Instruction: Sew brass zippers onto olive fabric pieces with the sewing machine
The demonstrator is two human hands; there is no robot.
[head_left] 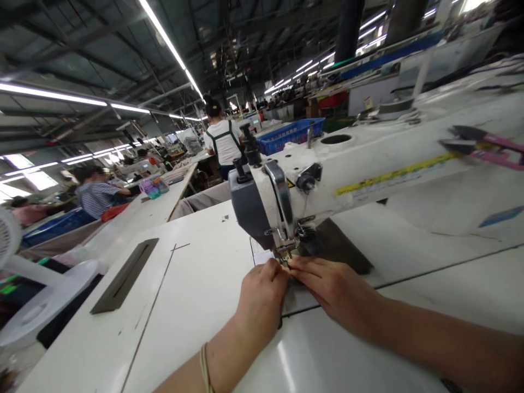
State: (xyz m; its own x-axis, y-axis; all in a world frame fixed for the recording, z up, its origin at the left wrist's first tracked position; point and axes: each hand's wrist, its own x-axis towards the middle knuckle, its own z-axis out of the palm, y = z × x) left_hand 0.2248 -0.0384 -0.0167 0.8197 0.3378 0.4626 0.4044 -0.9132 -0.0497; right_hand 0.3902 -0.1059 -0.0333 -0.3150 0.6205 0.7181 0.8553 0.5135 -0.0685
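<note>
A white sewing machine (286, 202) stands on the white table, its needle and presser foot low at the centre. Dark olive fabric (338, 245) lies under and to the right of the machine head. Just in front of the presser foot, my left hand (264, 295) has its fingers bent and pressed together on the fabric's edge. My right hand (335, 284) lies beside it on the right, fingers stretched out flat over the fabric, tips close to the presser foot. The fingertips of both hands nearly meet. Further left, a dark olive fabric piece (125, 275) with a long slit rests flat.
Pink-handled snips (483, 147) and a yellow measuring tape (397, 173) are on the machine arm. A white fan (36, 295) stands at the left edge. Behind are a blue basket (290, 136), a person in a white shirt (224, 142) and a person in stripes (98, 194).
</note>
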